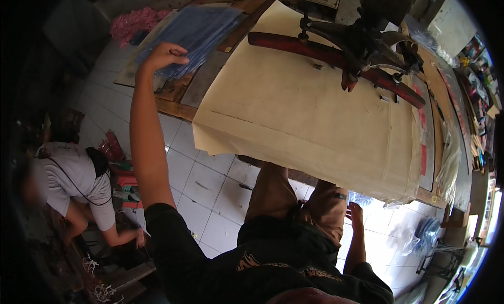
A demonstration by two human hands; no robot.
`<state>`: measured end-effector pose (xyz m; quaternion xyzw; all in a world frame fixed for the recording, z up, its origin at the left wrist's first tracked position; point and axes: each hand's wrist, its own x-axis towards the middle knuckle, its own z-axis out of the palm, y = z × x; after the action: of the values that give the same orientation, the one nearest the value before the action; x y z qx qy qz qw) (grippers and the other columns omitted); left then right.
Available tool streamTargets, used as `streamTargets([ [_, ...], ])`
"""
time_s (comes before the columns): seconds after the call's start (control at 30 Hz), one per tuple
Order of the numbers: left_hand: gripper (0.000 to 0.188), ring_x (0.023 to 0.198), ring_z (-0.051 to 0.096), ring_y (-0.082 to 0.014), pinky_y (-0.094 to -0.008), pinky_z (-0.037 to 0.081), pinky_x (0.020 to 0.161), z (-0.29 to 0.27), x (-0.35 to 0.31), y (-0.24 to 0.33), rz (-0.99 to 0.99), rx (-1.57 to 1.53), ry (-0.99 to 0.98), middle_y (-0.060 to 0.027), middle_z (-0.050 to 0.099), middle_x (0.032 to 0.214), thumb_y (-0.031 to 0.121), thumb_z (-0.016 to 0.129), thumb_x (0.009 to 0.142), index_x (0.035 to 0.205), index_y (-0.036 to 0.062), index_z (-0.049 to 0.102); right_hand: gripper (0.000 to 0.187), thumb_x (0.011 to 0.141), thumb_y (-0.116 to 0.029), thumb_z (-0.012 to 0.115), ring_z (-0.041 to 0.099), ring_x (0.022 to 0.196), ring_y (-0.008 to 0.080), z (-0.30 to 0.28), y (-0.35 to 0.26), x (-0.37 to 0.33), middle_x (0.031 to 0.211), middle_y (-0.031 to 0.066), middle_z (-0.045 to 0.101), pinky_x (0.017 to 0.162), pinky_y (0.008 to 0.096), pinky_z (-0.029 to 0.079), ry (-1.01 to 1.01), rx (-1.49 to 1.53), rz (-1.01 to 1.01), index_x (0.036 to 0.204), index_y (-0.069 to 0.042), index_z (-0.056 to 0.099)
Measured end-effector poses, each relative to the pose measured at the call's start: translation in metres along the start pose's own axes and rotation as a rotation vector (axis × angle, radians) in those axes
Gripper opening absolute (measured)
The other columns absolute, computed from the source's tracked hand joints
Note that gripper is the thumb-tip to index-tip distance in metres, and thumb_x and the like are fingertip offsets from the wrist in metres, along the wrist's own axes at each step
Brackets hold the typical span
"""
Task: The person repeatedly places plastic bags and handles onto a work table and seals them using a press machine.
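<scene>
My left arm reaches out to the far left, and my left hand [167, 55] is over a stack of clear bluish plastic sheets [202, 31]. Its fingers are loosely bent with a gap to the thumb, and no object shows in them. Whether it touches the sheets I cannot tell. Low by my right thigh hangs my right hand [356, 212], partly lit from behind, its fingers apart and holding nothing visible. A large tan sheet [294, 104] covers the worktable in front of me and droops over its near edge. Above it stands a dark machine head with a long red bar [299, 46].
A pink heap [134, 25] lies beyond the plastic sheets. At the left, a person in a grey shirt [79, 178] bends over low work. Small metal pieces [385, 98] rest on the tan sheet. Cluttered shelves [478, 94] line the right. White tiles [199, 188] cover the floor.
</scene>
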<state>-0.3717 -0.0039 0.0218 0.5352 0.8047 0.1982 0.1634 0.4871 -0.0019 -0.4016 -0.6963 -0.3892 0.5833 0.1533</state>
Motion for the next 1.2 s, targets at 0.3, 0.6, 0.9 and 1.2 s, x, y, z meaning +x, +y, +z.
streamTargets([
  [0.3, 0.046, 0.099, 0.07, -0.0271, -0.0402, 0.051, 0.089, -0.024, 0.034, -0.049, -0.276, -0.173, 0.115, -0.0142, 0.076, 0.105, 0.046, 0.068, 0.092, 0.11, 0.0052, 0.076, 0.044, 0.094, -0.027, 0.069, 0.072, 0.095, 0.0297, -0.008, -0.177, -0.124, 0.105, 0.0152, 0.075, 0.084, 0.04, 0.056, -0.296, -0.885, -0.534, 0.131, -0.005, 0.061],
  [0.6, 0.041, 0.076, 0.071, -0.0272, -0.0356, 0.052, 0.071, -0.074, 0.034, 0.025, 0.234, 0.144, 1.273, -0.0147, 0.075, 0.086, 0.047, 0.064, 0.094, 0.098, 0.0089, 0.078, 0.035, 0.098, -0.029, 0.067, 0.074, 0.081, 0.0236, 0.002, -0.365, -0.284, 0.091, 0.0077, 0.077, 0.075, 0.0351, 0.058, -1.126, -1.161, -0.804, 0.124, -0.005, 0.066],
  [0.9, 0.011, 0.063, 0.057, -0.0063, -0.0245, 0.047, 0.057, 0.109, -0.174, 0.258, 0.452, -0.197, 0.854, -0.0001, 0.062, 0.067, 0.013, 0.072, 0.092, 0.087, 0.0034, 0.072, 0.081, 0.096, -0.063, 0.055, 0.065, 0.104, 0.0221, 0.139, -0.528, -0.28, 0.125, 0.0183, 0.064, 0.086, 0.0358, 0.057, -0.871, -0.427, -0.947, 0.14, 0.004, 0.05],
  [1.2, 0.034, 0.099, 0.068, -0.0359, -0.0431, 0.054, 0.087, 0.201, -0.217, 0.282, 0.7, -0.207, 0.402, -0.0186, 0.068, 0.113, 0.023, 0.073, 0.09, 0.115, 0.0016, 0.068, 0.043, 0.089, -0.01, 0.068, 0.073, 0.069, 0.0182, 0.201, -0.485, -0.204, 0.077, 0.0158, 0.073, 0.068, 0.0285, 0.057, -0.286, -0.195, -1.318, 0.129, 0.005, 0.058],
])
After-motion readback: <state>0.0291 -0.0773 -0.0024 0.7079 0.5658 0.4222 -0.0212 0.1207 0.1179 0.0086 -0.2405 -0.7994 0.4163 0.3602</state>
